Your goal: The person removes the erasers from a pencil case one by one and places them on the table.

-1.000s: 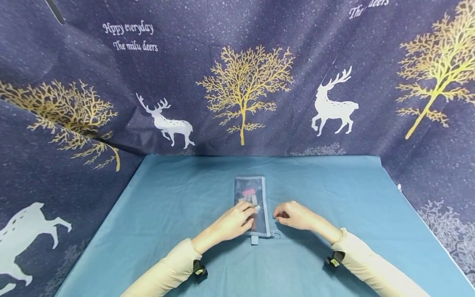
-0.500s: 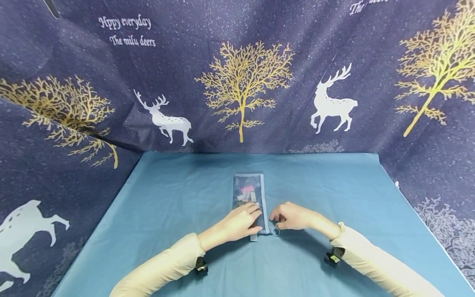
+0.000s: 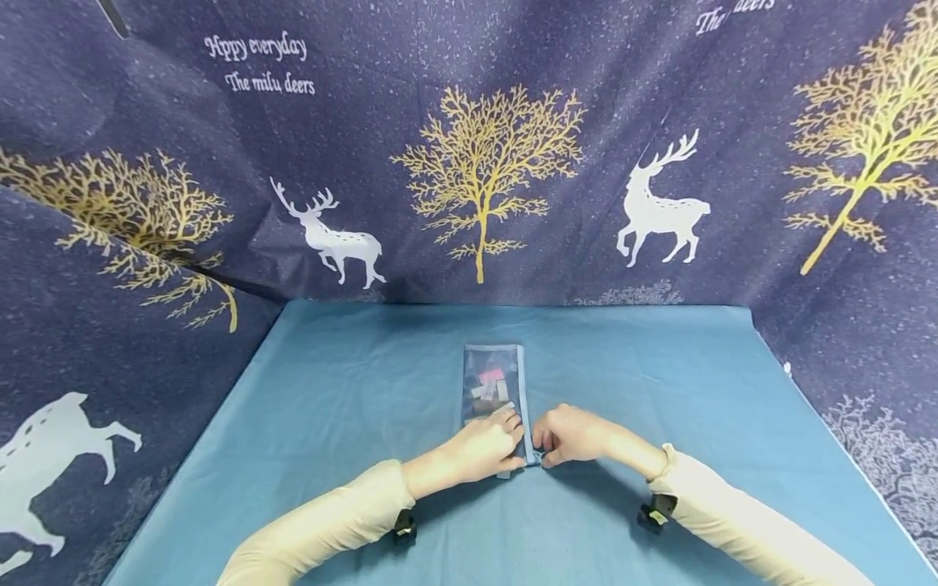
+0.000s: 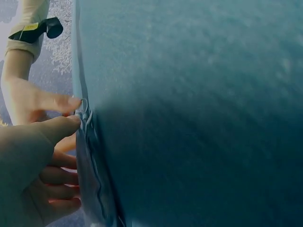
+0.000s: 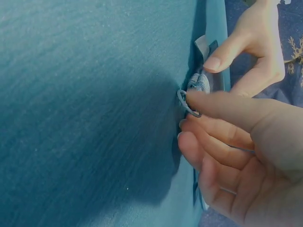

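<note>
Dark navy cloth printed with golden trees and white deer [image 3: 659, 203] hung behind and on both sides of a tabletop [image 3: 330, 407] covered in smooth teal fabric. Near the middle of that tabletop lay a small see-through mesh pouch with a pale blue zip edge [image 3: 493, 382], its long side running away from the person, with pink and whitish bits showing through the mesh. The left hand [image 3: 479, 449] rested on the near end of the pouch, fingers curled over it and the thumb pressed against the zip edge, holding it down. The right hand [image 3: 573, 435] sat just beside it, touching the pouch's near right corner. In the right wrist view its fingers [image 5: 222, 106] were bent and the tip of one lay on the small round metal pull ring of the zip [image 5: 187, 102], with the thumb close below; whether the ring was truly pinched could not be told. The left wrist view showed the two hands meeting at that ring [image 4: 86, 109], at the pouch's edge. Both arms wore cream long sleeves [image 3: 322, 529], each with a black strap at the wrist.
</note>
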Demonstrator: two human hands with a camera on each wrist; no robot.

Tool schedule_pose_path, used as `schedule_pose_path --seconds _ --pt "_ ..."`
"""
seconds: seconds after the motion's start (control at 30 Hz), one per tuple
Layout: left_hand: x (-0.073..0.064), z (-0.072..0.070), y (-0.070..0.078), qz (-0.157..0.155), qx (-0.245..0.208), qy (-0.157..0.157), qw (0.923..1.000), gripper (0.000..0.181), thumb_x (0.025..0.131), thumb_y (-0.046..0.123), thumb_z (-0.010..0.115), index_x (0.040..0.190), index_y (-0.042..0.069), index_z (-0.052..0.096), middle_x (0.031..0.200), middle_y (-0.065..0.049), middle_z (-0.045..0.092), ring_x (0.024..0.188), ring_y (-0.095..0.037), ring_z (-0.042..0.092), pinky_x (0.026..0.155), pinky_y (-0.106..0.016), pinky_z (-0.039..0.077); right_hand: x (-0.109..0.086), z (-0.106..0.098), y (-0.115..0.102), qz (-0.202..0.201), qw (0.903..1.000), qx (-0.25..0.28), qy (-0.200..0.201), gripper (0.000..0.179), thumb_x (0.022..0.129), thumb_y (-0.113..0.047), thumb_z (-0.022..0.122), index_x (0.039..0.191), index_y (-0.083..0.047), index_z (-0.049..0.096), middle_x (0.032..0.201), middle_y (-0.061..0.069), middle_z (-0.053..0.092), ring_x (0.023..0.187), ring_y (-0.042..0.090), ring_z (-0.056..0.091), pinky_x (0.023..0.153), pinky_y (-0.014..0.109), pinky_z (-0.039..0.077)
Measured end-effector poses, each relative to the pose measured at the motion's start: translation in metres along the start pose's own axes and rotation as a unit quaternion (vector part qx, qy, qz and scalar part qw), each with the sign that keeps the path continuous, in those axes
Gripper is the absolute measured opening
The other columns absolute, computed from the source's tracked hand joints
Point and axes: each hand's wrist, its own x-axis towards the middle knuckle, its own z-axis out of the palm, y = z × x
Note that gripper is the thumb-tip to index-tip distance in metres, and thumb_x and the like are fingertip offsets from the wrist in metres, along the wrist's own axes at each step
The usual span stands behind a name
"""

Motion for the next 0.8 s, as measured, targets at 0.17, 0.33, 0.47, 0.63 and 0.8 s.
schedule_pose_path --seconds 0.17,0.33,0.47,0.63,0.8 --pt "0.0008 0.0006 0.0042 0.02 0.02 0.027 0.9992 0.045 0.085 0.049 0.056 0.106 0.01 0.064 0.102 -0.002 0.063 0.105 -0.016 0.059 0.104 -0.029 0.037 0.0027 0.0016 -0.0006 -0.011 0.9999 -0.009 0.005 0.009 0.077 -0.006 0.069 0.079 -0.014 0.066 0.073 -0.005 0.066 0.065 -0.001 0.059 0.061 0.015 0.047" --pt "0.0019 -0.002 0.0057 0.017 0.04 0.01 0.999 0.046 0.085 0.049 0.056 0.108 0.01 0.063 0.103 -0.003 0.063 0.105 -0.016 0.059 0.096 -0.025 0.044 0.0035 -0.0015 -0.001 -0.018 0.9994 -0.026 0.012 0.011 0.078 -0.002 0.067 0.079 -0.013 0.067 0.073 -0.003 0.067 0.065 0.001 0.059 0.06 0.016 0.047" --pt "0.001 -0.0019 0.0083 0.033 0.063 0.017 0.9973 0.038 0.085 0.045 0.058 0.101 0.012 0.065 0.095 0.001 0.062 0.094 -0.012 0.059 0.08 -0.021 0.049 0.0042 -0.002 0.0006 -0.025 0.9988 -0.038 0.017 0.012 0.077 -0.002 0.067 0.077 -0.014 0.067 0.073 -0.005 0.067 0.064 0.0 0.058 0.06 0.016 0.047" --pt "0.001 -0.0017 0.0092 0.056 0.078 0.047 0.9943 0.02 0.085 0.037 0.06 0.083 0.018 0.065 0.08 0.006 0.06 0.077 -0.009 0.055 0.069 -0.021 0.047 0.0062 -0.0037 0.0025 -0.039 0.9972 -0.053 0.035 0.013 0.076 -0.002 0.067 0.073 -0.015 0.067 0.07 -0.007 0.066 0.062 -0.001 0.057 0.059 0.015 0.047" --pt "0.0015 -0.0022 0.0094 0.067 0.072 0.057 0.9935 0.014 0.083 0.034 0.062 0.075 0.022 0.065 0.075 0.007 0.06 0.072 -0.008 0.056 0.059 -0.022 0.047 0.0084 -0.0058 0.0034 -0.045 0.9966 -0.057 0.039 0.013 0.075 -0.003 0.068 0.072 -0.016 0.066 0.066 -0.008 0.064 0.06 -0.002 0.054 0.057 0.016 0.045"
